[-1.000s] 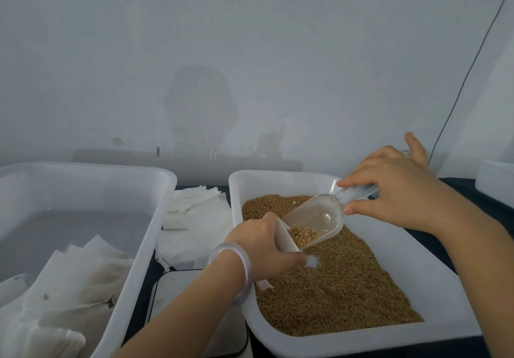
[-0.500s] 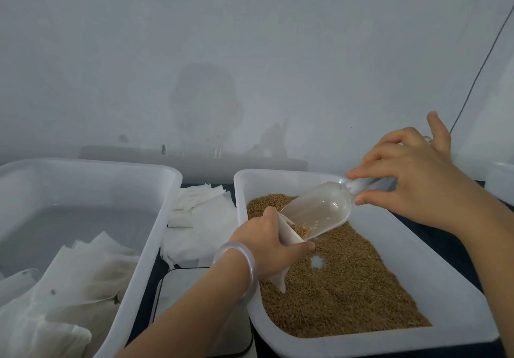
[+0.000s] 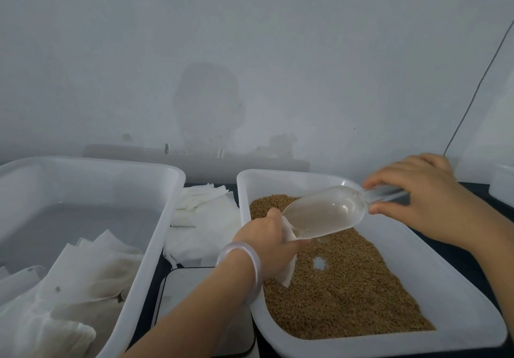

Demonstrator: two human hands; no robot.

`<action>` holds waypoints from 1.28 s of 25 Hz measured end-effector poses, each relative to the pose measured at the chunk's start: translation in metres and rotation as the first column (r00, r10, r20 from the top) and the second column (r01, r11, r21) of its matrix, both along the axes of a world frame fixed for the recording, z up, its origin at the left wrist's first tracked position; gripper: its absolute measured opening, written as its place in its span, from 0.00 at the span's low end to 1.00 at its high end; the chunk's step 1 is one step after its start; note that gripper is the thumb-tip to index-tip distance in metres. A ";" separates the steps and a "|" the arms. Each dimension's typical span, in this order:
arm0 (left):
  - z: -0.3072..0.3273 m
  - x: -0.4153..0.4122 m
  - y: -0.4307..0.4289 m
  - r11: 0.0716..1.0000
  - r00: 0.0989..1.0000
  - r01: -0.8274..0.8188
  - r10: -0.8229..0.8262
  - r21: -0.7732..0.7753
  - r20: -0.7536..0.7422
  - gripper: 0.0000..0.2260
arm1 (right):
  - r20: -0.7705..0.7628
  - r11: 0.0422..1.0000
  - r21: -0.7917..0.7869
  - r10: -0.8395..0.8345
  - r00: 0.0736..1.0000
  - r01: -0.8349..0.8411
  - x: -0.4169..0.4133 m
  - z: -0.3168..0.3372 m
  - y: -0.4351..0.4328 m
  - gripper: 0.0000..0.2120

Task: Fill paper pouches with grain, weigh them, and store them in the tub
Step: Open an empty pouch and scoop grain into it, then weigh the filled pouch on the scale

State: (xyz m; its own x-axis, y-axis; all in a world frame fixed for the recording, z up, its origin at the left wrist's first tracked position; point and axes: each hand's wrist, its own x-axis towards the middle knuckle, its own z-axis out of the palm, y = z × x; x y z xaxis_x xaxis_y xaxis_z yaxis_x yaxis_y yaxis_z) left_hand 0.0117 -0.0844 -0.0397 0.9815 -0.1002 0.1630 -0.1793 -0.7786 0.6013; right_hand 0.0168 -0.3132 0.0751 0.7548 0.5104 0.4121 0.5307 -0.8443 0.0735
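While the paper pouch (image 3: pixel 288 272) is hanging over the grain (image 3: pixel 347 288), the left hand (image 3: pixel 267 238) is gripping it with curled fingers. The right hand (image 3: pixel 417 199) is pinching the handle of the clear scoop (image 3: pixel 325 213), whose lip is resting at the pouch mouth. Other pouches (image 3: pixel 83 282) are lying in the left tub (image 3: pixel 91 179).

Pouch (image 3: pixel 288 275) mostly hidden behind left hand (image 3: pixel 264 242).

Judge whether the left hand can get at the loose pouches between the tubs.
Probably not yet: the left hand grips a pouch at the scoop, though the loose pouches lie just beyond the grain tub's rim.
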 end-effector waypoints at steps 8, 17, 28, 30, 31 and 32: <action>-0.001 -0.001 0.002 0.999 0.999 0.030 -0.028 -0.038 0.044 0.13 | -0.563 0.987 0.015 -0.125 0.817 0.161 0.036 -0.065 -0.008 0.12; -0.009 0.005 0.005 0.873 0.992 -0.036 0.089 -0.487 0.087 0.18 | -0.644 0.994 -0.020 -0.099 0.759 0.112 0.041 -0.110 0.024 0.28; 0.083 -0.015 0.053 0.917 0.952 -0.090 0.194 -0.389 0.237 0.12 | -0.382 0.610 0.785 0.619 0.686 -0.112 -0.007 -0.052 0.137 0.05; 0.083 -0.020 0.076 0.922 0.963 -0.095 0.181 -0.374 0.200 0.11 | -0.433 0.592 0.802 0.671 0.602 -0.083 -0.007 -0.050 0.152 0.07; 0.081 -0.022 0.085 0.927 0.967 -0.098 0.174 -0.362 0.185 0.10 | -0.457 0.583 0.811 0.682 0.571 -0.046 -0.006 -0.052 0.160 0.08; 0.078 -0.023 0.094 0.934 0.968 -0.109 0.177 -0.341 0.176 0.09 | -0.474 0.586 0.810 0.681 0.559 -0.027 -0.004 -0.056 0.168 0.08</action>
